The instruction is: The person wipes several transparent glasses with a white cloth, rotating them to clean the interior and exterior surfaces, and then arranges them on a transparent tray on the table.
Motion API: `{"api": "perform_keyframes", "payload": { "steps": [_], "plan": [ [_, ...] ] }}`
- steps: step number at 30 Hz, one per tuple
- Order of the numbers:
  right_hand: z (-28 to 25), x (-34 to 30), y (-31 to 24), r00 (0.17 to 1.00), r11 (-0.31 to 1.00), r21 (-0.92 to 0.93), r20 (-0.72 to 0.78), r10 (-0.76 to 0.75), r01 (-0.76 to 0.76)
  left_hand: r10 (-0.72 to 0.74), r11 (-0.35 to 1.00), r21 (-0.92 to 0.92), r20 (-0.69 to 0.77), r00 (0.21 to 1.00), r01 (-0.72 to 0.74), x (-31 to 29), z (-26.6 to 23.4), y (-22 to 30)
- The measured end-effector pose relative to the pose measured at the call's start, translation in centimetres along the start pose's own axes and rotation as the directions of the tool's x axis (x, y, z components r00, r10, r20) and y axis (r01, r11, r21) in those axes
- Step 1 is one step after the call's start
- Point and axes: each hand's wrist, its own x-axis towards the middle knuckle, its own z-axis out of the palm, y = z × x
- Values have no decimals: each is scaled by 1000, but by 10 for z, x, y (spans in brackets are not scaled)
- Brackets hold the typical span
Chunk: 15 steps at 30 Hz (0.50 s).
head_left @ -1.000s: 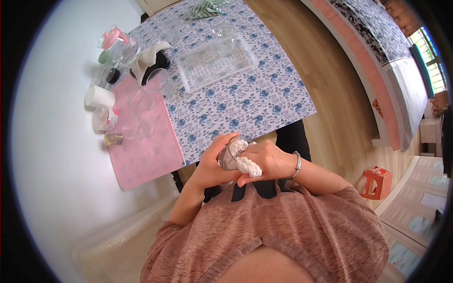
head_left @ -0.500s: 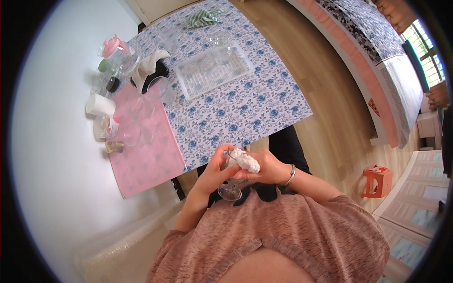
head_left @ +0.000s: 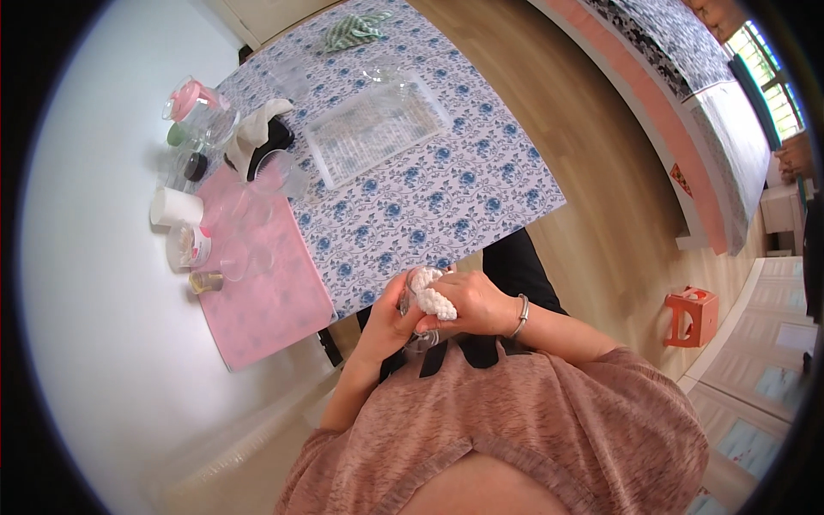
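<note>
Glass (head_left: 423, 342), clear and largely covered by my hands, is held between them in the head view, close to my body and just off the near edge of the tabletop (head_left: 421, 202). My left hand (head_left: 389, 320) is curled around its side, while my right hand (head_left: 477, 303) is pinching a bunched, textured white cloth (head_left: 436, 302) against its upper part; how far the cloth reaches inside I cannot tell. A silver bracelet (head_left: 522, 316) circles my right wrist. Blue flowers cover the tabletop, and a pink mat (head_left: 266, 318) lies along its left side, by the wall (head_left: 103, 215). Clear cups (head_left: 233, 264) stand on that mat, with a small amber jar (head_left: 206, 282), a clear tub (head_left: 188, 246) and a white cylinder (head_left: 178, 208) in a row at its left edge. Farther back I see a black-lidded jar (head_left: 196, 166), a pink-lidded pitcher (head_left: 190, 101) and a black tissue box (head_left: 279, 137) with tissue pulled out over it. A clear, shallow tray (head_left: 378, 129) lies toward the middle, and a green-striped cloth (head_left: 356, 32) is crumpled near the far edge. To my right, an orange-red stool (head_left: 692, 318) stands on the wooden floor (head_left: 592, 189), well apart from the tabletop.
</note>
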Motion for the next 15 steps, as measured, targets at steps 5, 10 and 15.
{"api": "perform_keyframes", "payload": {
  "steps": [5, 10, 15],
  "plan": [
    [-8, 4, -1, 998, 1000, -14, -63, 11, -12, -143, 980, -148, -73, 987, 131, 1, 9, -2],
    [-9, 8, -6, 999, 1000, 10, -46, -4, 4, -214, 836, -483, 147, 966, 259, 9, -9, 0],
    [-2, 7, -10, 997, 980, 185, -46, -68, 76, -274, 566, -679, 381, 883, 468, 1, -30, -10]
  ]
}}
